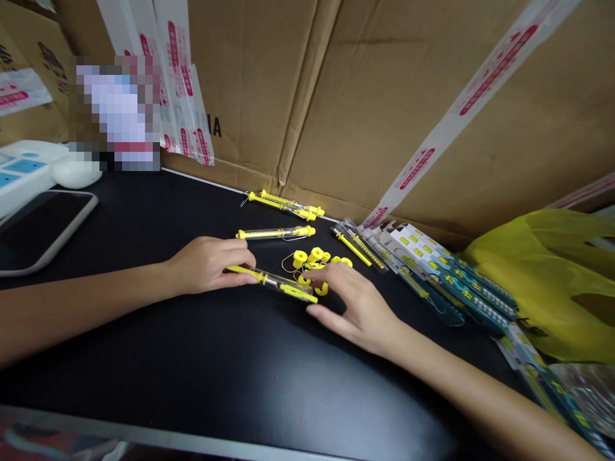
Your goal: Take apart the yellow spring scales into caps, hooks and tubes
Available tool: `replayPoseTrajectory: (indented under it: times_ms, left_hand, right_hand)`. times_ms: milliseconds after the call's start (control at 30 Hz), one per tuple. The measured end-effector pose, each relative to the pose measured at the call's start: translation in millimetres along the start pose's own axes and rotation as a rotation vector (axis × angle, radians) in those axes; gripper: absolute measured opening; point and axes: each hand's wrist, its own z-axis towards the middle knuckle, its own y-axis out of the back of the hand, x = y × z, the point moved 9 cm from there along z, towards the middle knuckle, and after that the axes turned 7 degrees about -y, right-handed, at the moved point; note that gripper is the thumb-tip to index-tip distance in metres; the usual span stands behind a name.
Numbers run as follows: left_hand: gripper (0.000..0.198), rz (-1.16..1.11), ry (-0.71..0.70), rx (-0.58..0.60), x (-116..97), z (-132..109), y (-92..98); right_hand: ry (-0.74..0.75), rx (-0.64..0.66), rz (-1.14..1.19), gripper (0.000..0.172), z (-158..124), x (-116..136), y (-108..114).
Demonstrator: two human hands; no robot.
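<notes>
My left hand (211, 264) pinches the yellow end of a clear-tubed spring scale (273, 282) with yellow parts inside, lying slantwise above the black table. Over a small pile of yellow caps (315, 255) with thin wire hooks is my right hand (355, 301). Its thumb and index finger are apart, near the free end of the tube; the index fingertip is at a yellow cap in the pile, and the other fingers are partly hidden. An assembled spring scale (276, 233) lies just beyond my left hand. More spring scales (283, 205) lie behind it, against the cardboard.
Loose yellow rods and clear tubes (358, 246) lie right of the caps. Beyond them are stacked printed packages (437, 272) and a yellow plastic bag (542, 275). A phone (43, 224) and a white power strip (29, 166) are at left. Cardboard boxes (250, 83) wall the back.
</notes>
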Motion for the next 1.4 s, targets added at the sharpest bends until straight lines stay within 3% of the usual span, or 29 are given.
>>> replayPoseTrajectory:
  times_ms: [100, 233, 567, 833, 1033, 1267, 1400]
  left_hand:
    - [0.034, 0.010, -0.037, 0.011, -9, 1, -1.2]
    - [0.025, -0.040, -0.002, 0.037, -10, 3, -2.7]
    - [0.026, -0.160, 0.049, 0.135, -4, 3, -11.8]
    - [0.028, -0.221, 0.126, 0.110, 7, 1, -12.2]
    - [0.029, -0.211, 0.201, 0.108, 14, -1, -11.7]
    - [0.028, -0.170, 0.185, 0.039, 16, -3, -8.0]
    - [0.023, -0.174, 0.123, -0.017, 12, -1, -3.6]
  right_hand:
    - [0.019, 0.030, 0.038, 0.028, -4, 7, -9]
    - [-0.008, -0.005, 0.085, 0.014, -2, -1, -10]
    - [-0.130, -0.099, 0.209, 0.011, 0, -22, -1]
    - [-0.222, -0.191, 0.384, 0.012, -1, -33, 6]
    - [-0.317, -0.322, 0.672, 0.016, -4, -54, 15]
    - [-0.351, -0.444, 0.863, 0.019, -6, -68, 23]
    - [-0.371, -0.523, 0.882, 0.014, -6, -73, 40]
